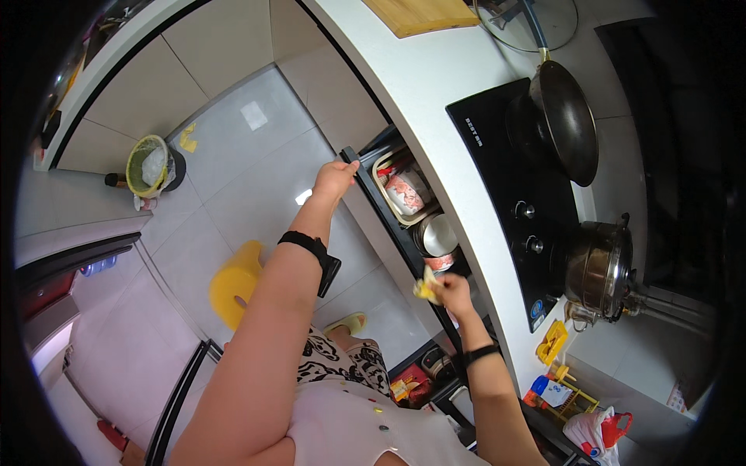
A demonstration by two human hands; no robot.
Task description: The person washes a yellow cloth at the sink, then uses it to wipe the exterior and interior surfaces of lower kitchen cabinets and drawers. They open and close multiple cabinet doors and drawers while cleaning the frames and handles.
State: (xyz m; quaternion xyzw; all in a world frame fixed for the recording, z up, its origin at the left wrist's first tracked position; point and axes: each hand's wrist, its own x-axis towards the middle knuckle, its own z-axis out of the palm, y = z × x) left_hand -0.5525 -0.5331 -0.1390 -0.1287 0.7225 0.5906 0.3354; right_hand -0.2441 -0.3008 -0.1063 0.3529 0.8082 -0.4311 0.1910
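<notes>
An open drawer with a dark front rail [382,204] stands out below the white counter. My left hand [337,179] grips the far end of that rail. Over the drawer's nearer part, my right hand [454,293] holds a crumpled yellow and white cloth [427,286] close to the rail. Inside the drawer, a cream tray [412,220] carries floral-patterned bowls [405,194]. Beside the tray are round metal containers [440,235], and a patterned bowl [440,262] lies just past them, near the cloth.
A lower drawer with packages [411,384] also stands open. On the counter are a black gas hob [495,169], a wok [565,122], a lidded steel pot [597,268] and a wooden board [425,16]. A yellow stool [234,282] and a lined bin [148,166] occupy the floor.
</notes>
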